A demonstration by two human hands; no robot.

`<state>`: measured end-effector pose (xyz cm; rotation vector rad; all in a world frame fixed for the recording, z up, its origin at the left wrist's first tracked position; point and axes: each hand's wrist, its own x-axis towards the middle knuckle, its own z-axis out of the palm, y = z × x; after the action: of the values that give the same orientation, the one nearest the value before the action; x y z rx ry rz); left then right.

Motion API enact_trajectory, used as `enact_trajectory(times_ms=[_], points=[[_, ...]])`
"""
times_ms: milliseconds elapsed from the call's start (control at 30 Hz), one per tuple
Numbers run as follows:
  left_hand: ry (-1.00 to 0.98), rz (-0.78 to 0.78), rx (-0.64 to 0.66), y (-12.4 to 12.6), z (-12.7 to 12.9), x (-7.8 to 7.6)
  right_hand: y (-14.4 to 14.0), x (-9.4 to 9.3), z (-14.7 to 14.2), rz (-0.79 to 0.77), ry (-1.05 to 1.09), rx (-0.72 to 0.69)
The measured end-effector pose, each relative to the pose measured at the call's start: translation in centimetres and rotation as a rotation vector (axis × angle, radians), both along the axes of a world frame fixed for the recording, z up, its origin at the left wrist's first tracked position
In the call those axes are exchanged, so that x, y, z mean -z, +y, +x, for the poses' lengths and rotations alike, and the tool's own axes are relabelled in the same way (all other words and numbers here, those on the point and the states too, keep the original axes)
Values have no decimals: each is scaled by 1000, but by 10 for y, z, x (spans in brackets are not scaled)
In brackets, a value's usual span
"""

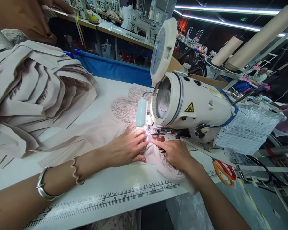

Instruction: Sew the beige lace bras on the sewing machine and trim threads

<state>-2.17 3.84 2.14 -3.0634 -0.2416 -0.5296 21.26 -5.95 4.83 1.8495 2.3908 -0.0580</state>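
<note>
Garment workshop: rows of sewing machines (144, 24)

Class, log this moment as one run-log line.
left hand flat on lace fabric | right hand at needle | sewing machine | scissors aside

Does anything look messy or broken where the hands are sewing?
Nothing looks broken. Both the left hand and right hand lie flat on the lace fabric at the sewing machine. The stack of beige cut pieces is loosely fanned, and orange scissors lie by the table edge.
</note>
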Motion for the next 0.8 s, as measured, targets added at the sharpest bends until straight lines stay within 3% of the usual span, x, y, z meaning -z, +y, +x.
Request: enact_trajectory(times_ms=[267, 433, 633, 800], points=[[6, -70, -12, 3, -1, -1, 12, -7, -6, -57, -20, 67], [-12, -40, -28, 3, 0, 0, 7, 6, 3, 90, 38, 30], [-21, -99, -2, 0, 2, -1, 1, 21, 15, 323, 102, -211], [-24, -94, -23, 2, 2, -6, 6, 18, 12, 285, 67, -136]])
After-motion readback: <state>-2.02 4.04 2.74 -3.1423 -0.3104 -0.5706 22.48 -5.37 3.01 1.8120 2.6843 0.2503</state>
